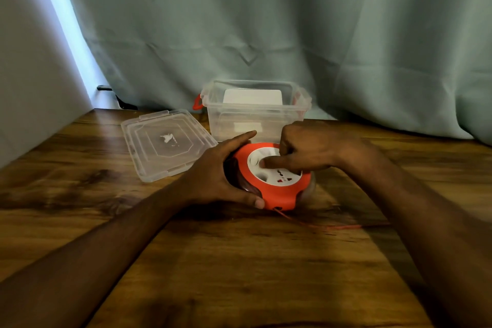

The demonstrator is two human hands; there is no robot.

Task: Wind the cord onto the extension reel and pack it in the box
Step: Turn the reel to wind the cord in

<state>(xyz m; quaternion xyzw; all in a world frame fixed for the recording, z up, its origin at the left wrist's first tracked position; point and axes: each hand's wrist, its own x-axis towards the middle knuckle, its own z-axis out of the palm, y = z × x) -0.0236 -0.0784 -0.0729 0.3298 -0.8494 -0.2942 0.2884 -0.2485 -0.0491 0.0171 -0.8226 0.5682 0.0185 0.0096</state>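
An orange extension reel with a white socket face lies flat on the wooden table, in front of the box. My left hand grips its left rim, thumb at the front edge. Resting on the white face is my right hand, index finger pressed onto it and the other fingers curled. A thin orange cord runs from the reel's front edge out to the right across the table. The clear plastic box stands open just behind the reel, with red latches on its sides.
The box's clear lid lies flat on the table to the left of the box. A grey-green curtain hangs along the back edge of the table. A wall stands at the left.
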